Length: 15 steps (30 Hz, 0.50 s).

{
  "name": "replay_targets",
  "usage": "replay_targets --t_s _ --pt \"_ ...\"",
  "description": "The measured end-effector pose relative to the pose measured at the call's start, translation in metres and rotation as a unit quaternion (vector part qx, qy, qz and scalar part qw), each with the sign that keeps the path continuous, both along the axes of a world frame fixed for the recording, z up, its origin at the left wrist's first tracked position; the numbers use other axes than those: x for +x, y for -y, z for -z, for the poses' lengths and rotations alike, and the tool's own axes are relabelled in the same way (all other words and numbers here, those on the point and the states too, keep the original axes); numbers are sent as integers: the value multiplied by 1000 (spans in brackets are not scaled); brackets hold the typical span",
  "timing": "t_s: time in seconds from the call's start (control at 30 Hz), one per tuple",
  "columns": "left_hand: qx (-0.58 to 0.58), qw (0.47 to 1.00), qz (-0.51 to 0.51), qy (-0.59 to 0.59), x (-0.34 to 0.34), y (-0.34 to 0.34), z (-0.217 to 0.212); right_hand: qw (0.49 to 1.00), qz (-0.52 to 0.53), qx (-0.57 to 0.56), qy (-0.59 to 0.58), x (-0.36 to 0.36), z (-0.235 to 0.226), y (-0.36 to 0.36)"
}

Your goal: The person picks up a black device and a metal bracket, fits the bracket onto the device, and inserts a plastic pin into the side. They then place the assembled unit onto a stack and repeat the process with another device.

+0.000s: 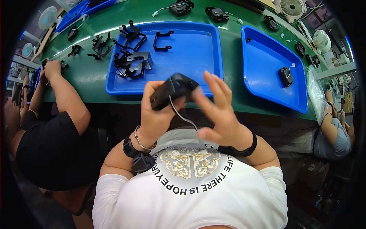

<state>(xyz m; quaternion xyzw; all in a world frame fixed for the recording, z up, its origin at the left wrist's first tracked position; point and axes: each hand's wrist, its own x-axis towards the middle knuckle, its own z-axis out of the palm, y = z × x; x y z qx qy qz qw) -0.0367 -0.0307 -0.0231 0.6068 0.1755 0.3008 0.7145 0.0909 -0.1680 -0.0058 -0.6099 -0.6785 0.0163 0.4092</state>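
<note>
My left hand (157,118) is closed round a black plastic housing (173,88) with a pale cable, held up in front of my chest at the table's near edge. The cable (183,117) hangs from the housing down toward my shirt. Just right of the housing, my right hand (221,114) has its fingers spread; it is slightly blurred and holds nothing I can see. Whether a fingertip touches the housing I cannot tell. Beyond my hands lies a blue tray (190,82), with several black U-shaped brackets (133,63) heaped at its left side.
A second blue tray (267,89) at the right holds a black housing (285,76). More housings (217,14) with cables lie along the far side of the green table (232,45). Loose brackets (101,47) lie left of the tray. A co-worker in black (57,145) sits close on my left.
</note>
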Motion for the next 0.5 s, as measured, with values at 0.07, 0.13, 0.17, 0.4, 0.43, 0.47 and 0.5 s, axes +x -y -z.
replay_targets --t_s 0.07,0.13,0.17,0.4,0.43,0.47,0.5 --pt "-65 998 -10 -4 4 -3 -1 999 -36 17 27 -11 -8 0" --pt "-53 999 -11 -2 5 0 -2 1000 10 7 3 3 0 -4" --pt "-41 999 -12 0 6 2 -2 998 57 -3 -22 11 6 -6" --pt "-13 999 -24 18 5 -5 2 999 4 2 -49 7 1 -5" --pt "-57 998 -20 22 6 -7 0 1000 -3 7 -27 8 -2 -4" --pt "-100 994 -17 26 7 -8 0 1000 -10 13 -6 8 -4 -3" --pt "-101 994 -17 27 6 -7 -1 1000 -10 12 -6 8 -2 -4"
